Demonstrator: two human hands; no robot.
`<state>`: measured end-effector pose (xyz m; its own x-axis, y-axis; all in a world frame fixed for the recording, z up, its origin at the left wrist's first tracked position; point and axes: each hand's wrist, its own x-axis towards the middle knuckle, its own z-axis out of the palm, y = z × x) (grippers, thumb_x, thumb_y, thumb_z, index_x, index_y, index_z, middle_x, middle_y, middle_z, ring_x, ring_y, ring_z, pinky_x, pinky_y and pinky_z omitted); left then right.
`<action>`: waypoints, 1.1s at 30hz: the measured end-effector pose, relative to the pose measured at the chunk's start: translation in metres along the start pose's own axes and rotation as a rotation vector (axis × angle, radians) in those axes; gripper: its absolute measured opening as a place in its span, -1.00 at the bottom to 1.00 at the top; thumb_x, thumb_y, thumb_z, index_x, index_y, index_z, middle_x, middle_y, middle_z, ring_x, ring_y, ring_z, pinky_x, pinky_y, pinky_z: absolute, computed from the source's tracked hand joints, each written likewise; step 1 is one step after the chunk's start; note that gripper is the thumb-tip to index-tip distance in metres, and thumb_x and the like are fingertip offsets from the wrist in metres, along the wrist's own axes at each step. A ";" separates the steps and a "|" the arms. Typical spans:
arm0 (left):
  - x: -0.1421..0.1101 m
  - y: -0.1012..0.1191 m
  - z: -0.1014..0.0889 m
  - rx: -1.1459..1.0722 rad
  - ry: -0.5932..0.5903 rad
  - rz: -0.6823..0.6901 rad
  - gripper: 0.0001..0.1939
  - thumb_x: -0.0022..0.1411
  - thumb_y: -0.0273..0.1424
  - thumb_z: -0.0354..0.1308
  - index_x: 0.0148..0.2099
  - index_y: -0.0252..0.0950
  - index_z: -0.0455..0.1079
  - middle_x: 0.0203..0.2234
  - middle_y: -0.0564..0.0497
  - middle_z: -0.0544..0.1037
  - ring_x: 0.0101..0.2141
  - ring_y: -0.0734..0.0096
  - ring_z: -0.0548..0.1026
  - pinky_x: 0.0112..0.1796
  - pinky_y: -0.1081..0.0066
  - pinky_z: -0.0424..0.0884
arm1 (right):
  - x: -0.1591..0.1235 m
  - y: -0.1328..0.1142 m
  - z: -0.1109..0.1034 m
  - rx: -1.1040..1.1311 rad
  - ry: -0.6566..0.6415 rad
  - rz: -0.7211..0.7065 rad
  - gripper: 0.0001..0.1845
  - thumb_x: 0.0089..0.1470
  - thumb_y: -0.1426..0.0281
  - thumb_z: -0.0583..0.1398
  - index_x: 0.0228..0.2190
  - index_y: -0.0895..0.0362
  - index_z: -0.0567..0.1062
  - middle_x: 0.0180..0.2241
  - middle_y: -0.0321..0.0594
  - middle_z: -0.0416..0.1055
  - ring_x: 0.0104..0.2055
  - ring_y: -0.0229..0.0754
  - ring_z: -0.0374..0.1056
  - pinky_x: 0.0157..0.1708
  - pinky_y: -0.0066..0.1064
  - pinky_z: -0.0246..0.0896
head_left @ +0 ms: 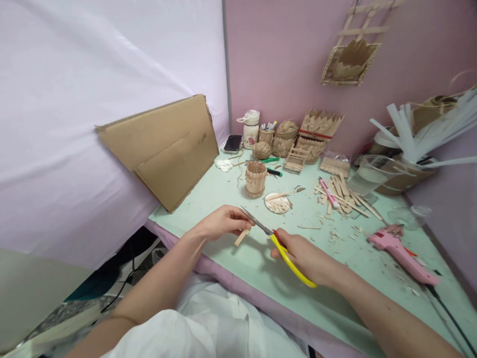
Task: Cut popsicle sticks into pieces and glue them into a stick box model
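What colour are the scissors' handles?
The scissors' handles are yellow, with some red by the right hand; best seen in the head view.

We are clothed in a loose white garment, its cloth softly creased across the lap (fine detail is blurred); our forearms, wrists and fingers are bare.

The top edge is cropping the hanging tan wooden frame, the right edge the long white sticks. The left hand is covering one end of the flat pale wooden strip.
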<state>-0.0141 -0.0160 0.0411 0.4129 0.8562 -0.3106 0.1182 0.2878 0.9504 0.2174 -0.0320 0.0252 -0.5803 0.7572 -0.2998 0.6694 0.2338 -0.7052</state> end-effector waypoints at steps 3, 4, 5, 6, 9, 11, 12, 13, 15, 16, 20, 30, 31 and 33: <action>0.002 -0.004 0.004 -0.120 0.040 -0.013 -0.76 -0.07 -0.32 0.28 -0.35 -0.37 0.45 -0.53 0.05 0.44 -0.48 0.54 0.36 -0.39 0.45 0.31 | 0.003 0.000 0.001 -0.031 0.050 0.013 -0.82 0.12 0.28 -0.01 -0.46 0.06 0.10 -0.43 -0.30 0.42 -0.48 -0.27 0.21 -0.51 -0.49 -0.03; 0.003 -0.005 0.007 -0.178 0.053 -0.012 -0.75 -0.06 -0.29 0.28 -0.35 -0.36 0.43 -0.51 0.04 0.45 -0.46 0.52 0.38 -0.37 0.43 0.33 | 0.004 0.000 0.001 -0.048 0.078 0.020 -0.79 0.11 0.26 0.00 -0.48 0.06 0.08 -0.47 -0.32 0.40 -0.50 -0.27 0.19 -0.52 -0.49 -0.05; 0.003 -0.007 0.010 -0.222 0.063 -0.005 -0.74 -0.05 -0.27 0.27 -0.34 -0.35 0.42 -0.49 0.03 0.46 -0.45 0.51 0.40 -0.35 0.41 0.34 | 0.005 0.000 0.002 -0.068 0.107 0.028 -0.76 0.10 0.24 0.02 -0.49 0.06 0.07 -0.50 -0.34 0.36 -0.52 -0.28 0.16 -0.53 -0.48 -0.07; 0.003 -0.008 0.013 -0.240 0.076 0.009 -0.73 -0.03 -0.25 0.26 -0.34 -0.34 0.40 -0.48 0.02 0.47 -0.46 0.52 0.40 -0.36 0.42 0.33 | 0.006 0.000 0.002 -0.088 0.132 0.037 -0.74 0.08 0.22 0.04 -0.49 0.05 0.06 -0.51 -0.36 0.34 -0.53 -0.28 0.14 -0.54 -0.48 -0.08; 0.002 -0.010 0.020 -0.184 0.122 0.040 -0.71 0.00 -0.22 0.23 -0.33 -0.35 0.39 -0.50 0.02 0.47 -0.56 0.62 0.34 -0.47 0.51 0.26 | 0.007 -0.001 0.004 -0.122 0.168 0.050 -0.71 0.02 0.21 0.09 -0.50 0.05 0.06 -0.53 -0.39 0.28 -0.56 -0.30 0.10 -0.54 -0.48 -0.11; 0.001 -0.011 0.022 -0.155 0.135 0.034 -0.70 0.00 -0.20 0.23 -0.33 -0.36 0.40 -0.51 0.03 0.46 -0.58 0.65 0.31 -0.50 0.54 0.21 | 0.007 -0.002 0.005 -0.109 0.168 0.046 -0.71 0.01 0.22 0.09 -0.50 0.05 0.06 -0.54 -0.39 0.27 -0.56 -0.30 0.10 -0.54 -0.48 -0.12; 0.000 -0.011 0.022 -0.154 0.133 0.028 -0.69 0.00 -0.20 0.23 -0.32 -0.36 0.40 -0.51 0.03 0.46 -0.57 0.65 0.31 -0.50 0.54 0.21 | 0.006 -0.003 0.006 -0.097 0.163 0.042 -0.72 0.02 0.23 0.09 -0.50 0.05 0.05 -0.54 -0.39 0.28 -0.56 -0.30 0.11 -0.54 -0.48 -0.12; -0.001 -0.011 0.022 -0.156 0.127 0.024 -0.69 0.00 -0.20 0.23 -0.31 -0.36 0.41 -0.50 0.03 0.46 -0.57 0.65 0.30 -0.49 0.54 0.21 | 0.006 -0.003 0.006 -0.086 0.155 0.039 -0.73 0.03 0.24 0.08 -0.50 0.05 0.05 -0.54 -0.39 0.29 -0.55 -0.30 0.13 -0.54 -0.48 -0.12; -0.002 -0.010 0.019 -0.148 0.108 0.019 -0.69 0.01 -0.21 0.22 -0.29 -0.36 0.42 -0.50 0.03 0.46 -0.56 0.66 0.30 -0.48 0.54 0.21 | 0.005 -0.003 0.006 -0.073 0.132 0.036 -0.74 0.06 0.25 0.06 -0.50 0.06 0.05 -0.53 -0.36 0.33 -0.54 -0.29 0.16 -0.54 -0.48 -0.12; -0.003 -0.009 0.018 -0.134 0.097 0.019 -0.69 0.01 -0.21 0.22 -0.29 -0.36 0.43 -0.50 0.03 0.46 -0.56 0.66 0.29 -0.48 0.54 0.20 | 0.004 -0.003 0.005 -0.073 0.118 0.036 -0.75 0.07 0.26 0.05 -0.50 0.06 0.06 -0.52 -0.35 0.35 -0.53 -0.28 0.18 -0.54 -0.48 -0.11; -0.003 -0.009 0.008 -0.043 0.038 0.014 -0.72 0.03 -0.24 0.20 -0.29 -0.36 0.46 -0.51 0.03 0.46 -0.55 0.65 0.28 -0.51 0.54 0.16 | 0.000 -0.003 0.001 -0.065 0.048 0.015 -0.84 0.12 0.31 -0.02 -0.46 0.06 0.08 -0.40 -0.28 0.47 -0.48 -0.27 0.24 -0.50 -0.48 -0.05; -0.005 -0.006 0.004 0.003 0.009 -0.015 -0.70 0.02 -0.22 0.20 -0.30 -0.38 0.46 -0.51 0.01 0.45 -0.55 0.63 0.27 -0.54 0.55 0.13 | -0.001 -0.005 0.000 -0.057 0.020 0.009 -0.86 0.11 0.30 -0.01 -0.44 0.06 0.12 -0.37 -0.23 0.49 -0.41 -0.21 0.30 -0.46 -0.46 -0.03; -0.005 -0.006 0.006 0.003 0.025 -0.009 -0.71 0.03 -0.23 0.20 -0.30 -0.37 0.47 -0.51 0.02 0.45 -0.55 0.63 0.27 -0.53 0.55 0.14 | 0.000 -0.005 0.001 -0.063 0.038 0.007 -0.84 0.11 0.29 0.00 -0.45 0.06 0.11 -0.40 -0.26 0.47 -0.43 -0.22 0.29 -0.47 -0.46 -0.04; -0.005 -0.006 0.009 -0.006 0.049 0.004 -0.72 0.03 -0.24 0.19 -0.29 -0.36 0.47 -0.52 0.03 0.44 -0.55 0.64 0.27 -0.52 0.55 0.15 | 0.002 -0.004 0.003 -0.090 0.085 0.015 -0.80 0.07 0.26 0.04 -0.46 0.05 0.09 -0.47 -0.32 0.43 -0.48 -0.24 0.24 -0.50 -0.47 -0.07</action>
<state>-0.0087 -0.0265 0.0372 0.3683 0.8775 -0.3071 0.1111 0.2864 0.9516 0.2119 -0.0333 0.0257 -0.5311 0.8091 -0.2514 0.7186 0.2730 -0.6396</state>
